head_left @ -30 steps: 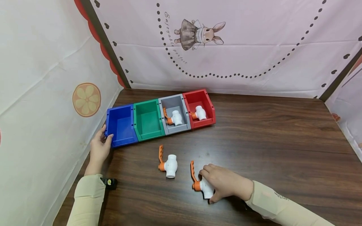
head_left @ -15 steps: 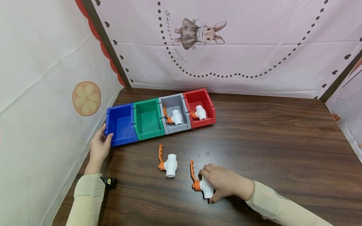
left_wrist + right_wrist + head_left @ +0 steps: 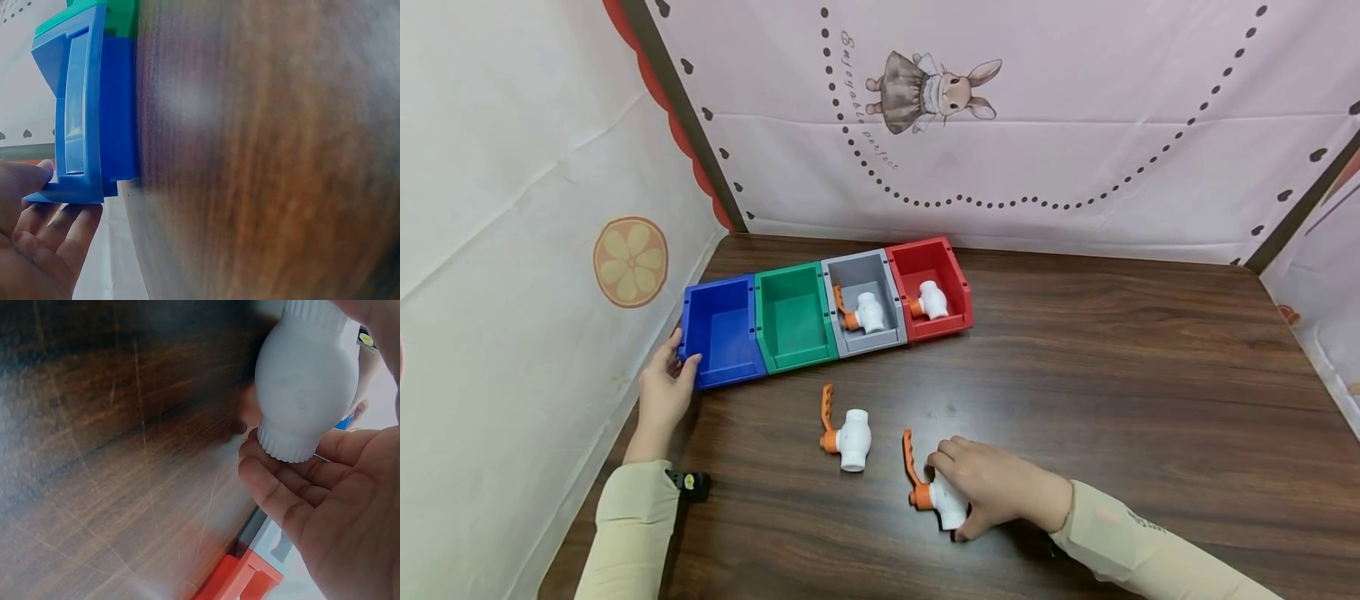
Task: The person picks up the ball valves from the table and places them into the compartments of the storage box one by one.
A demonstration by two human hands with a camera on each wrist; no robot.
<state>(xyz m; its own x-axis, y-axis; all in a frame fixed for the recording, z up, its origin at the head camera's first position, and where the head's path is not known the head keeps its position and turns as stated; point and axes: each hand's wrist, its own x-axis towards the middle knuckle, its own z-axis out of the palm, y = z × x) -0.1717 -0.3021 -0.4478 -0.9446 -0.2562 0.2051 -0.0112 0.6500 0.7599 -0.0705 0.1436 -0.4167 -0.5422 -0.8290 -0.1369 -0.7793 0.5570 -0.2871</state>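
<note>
Altogether, there are four valves [image 3: 854, 440], four bins [image 3: 722, 333] and two gripping hands [image 3: 996, 482].

My right hand [image 3: 996, 486] hides part of the white valve [image 3: 950, 502] I grip, and in my right wrist view the top edge cuts off its upper end. The mark [image 3: 302, 400] on its body is too faint to read. The left edge of my left wrist view crops my left hand [image 3: 37, 250], and the top edge crops the green bin [image 3: 122, 17]. Lettering [image 3: 1146, 522] on my right sleeve [image 3: 1112, 533] is too small to make out.
</note>
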